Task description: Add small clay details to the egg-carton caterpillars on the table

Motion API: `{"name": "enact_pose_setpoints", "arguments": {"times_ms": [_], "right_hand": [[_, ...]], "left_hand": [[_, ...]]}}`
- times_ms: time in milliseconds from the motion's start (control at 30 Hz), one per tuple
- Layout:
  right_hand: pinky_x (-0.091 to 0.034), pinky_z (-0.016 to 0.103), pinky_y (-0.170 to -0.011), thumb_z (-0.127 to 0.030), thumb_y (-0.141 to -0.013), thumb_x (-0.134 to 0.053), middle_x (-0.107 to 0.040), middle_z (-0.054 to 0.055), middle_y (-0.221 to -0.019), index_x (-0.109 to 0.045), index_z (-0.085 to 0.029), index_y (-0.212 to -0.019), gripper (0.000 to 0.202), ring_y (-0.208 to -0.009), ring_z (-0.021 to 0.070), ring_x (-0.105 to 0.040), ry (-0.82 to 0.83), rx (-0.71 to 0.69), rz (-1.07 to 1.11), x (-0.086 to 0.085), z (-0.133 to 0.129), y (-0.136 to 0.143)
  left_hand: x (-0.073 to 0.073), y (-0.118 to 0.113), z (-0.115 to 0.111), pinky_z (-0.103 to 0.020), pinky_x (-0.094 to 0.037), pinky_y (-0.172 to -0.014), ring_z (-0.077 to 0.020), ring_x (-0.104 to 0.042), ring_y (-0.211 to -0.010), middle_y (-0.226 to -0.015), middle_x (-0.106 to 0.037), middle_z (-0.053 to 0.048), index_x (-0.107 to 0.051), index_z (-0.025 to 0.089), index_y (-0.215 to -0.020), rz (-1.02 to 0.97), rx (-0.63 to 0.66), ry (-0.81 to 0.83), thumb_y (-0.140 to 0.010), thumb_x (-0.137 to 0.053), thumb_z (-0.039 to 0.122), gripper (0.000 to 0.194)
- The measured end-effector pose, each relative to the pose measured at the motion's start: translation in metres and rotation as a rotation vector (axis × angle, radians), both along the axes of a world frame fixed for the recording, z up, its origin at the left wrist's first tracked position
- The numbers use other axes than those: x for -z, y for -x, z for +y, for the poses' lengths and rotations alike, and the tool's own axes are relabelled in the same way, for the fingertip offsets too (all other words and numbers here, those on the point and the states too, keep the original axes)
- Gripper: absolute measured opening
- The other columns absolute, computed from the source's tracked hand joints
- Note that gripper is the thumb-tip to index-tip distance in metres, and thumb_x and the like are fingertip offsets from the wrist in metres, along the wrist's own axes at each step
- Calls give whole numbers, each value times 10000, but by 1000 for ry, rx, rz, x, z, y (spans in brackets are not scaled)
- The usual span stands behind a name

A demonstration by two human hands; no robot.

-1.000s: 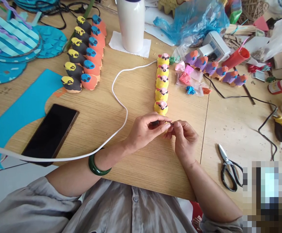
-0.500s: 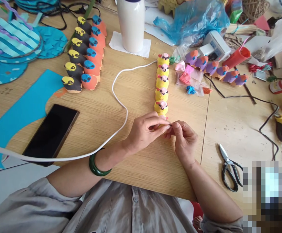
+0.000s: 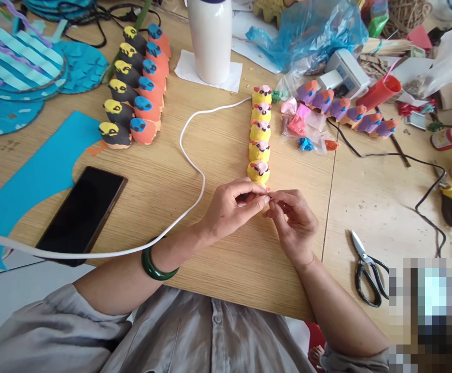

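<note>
A row of yellow shapes with pink tops (image 3: 259, 151) runs down the middle of the wooden table (image 3: 226, 269). At its near end, my left hand (image 3: 231, 207) pinches with thumb and fingertips, partly covering the last shape. My right hand (image 3: 294, 223) meets it fingertip to fingertip, its thumb and forefinger pressed together. Something tiny and dark shows between the fingertips, too small to make out. Small bags of pink and red clay (image 3: 298, 122) lie beyond my right hand, beside the row.
A phone (image 3: 82, 212), blue card (image 3: 35, 176) and white cable (image 3: 181, 140) lie left. Black and orange rows (image 3: 146, 106) stand behind. A white bottle (image 3: 211, 46) is at the back, a purple row (image 3: 338, 108) back right, scissors (image 3: 366, 269) at right.
My right hand's fingers have shifted slightly left and spread a little, with the thumb lower. My left fingertips have drawn slightly left.
</note>
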State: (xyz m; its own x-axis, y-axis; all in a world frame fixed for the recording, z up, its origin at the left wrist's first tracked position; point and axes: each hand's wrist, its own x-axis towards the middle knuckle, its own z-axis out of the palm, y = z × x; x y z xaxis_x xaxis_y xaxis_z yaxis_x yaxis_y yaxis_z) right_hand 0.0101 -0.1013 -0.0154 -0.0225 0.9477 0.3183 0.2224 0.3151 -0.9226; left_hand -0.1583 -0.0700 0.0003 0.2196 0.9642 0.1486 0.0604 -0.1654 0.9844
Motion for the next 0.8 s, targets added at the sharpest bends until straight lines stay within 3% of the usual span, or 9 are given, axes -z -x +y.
{"name": "enact_pose_setpoints", "arguments": {"times_ms": [267, 533, 800], "right_hand": [[-626, 263, -594, -182, -946, -689, -673, 12, -941, -730, -267, -1055, 144, -729, 115, -652, -8, 16, 16, 3, 1, -1], [-615, 261, -571, -212, -948, -694, -677, 11, -949, -730, -263, -1047, 117, -673, 103, -647, 23, 30, 20, 5, 1, 0], [-610, 263, -590, -220, -967, -667, -688, 8, -956, -747, -288, -1087, 160, -670, 103, -657, 22, 27, 16, 3, 1, 0]], "left_hand": [[-4, 2, 0, -266, -457, -692, -143, -604, -738, -743, -676, -23, -783, 150, -836, 3, 33, 103, -967, -636, 361, 289], [-1, 2, 1, -262, -433, -648, -130, -590, -706, -784, -718, -28, -784, 155, -842, 24, 13, 69, -947, -675, 392, 281], [2, 3, 3, -262, -501, -735, -164, -696, -828, -901, -791, -49, -807, 169, -895, 4, 64, 82, -928, -694, 357, 222]]}}
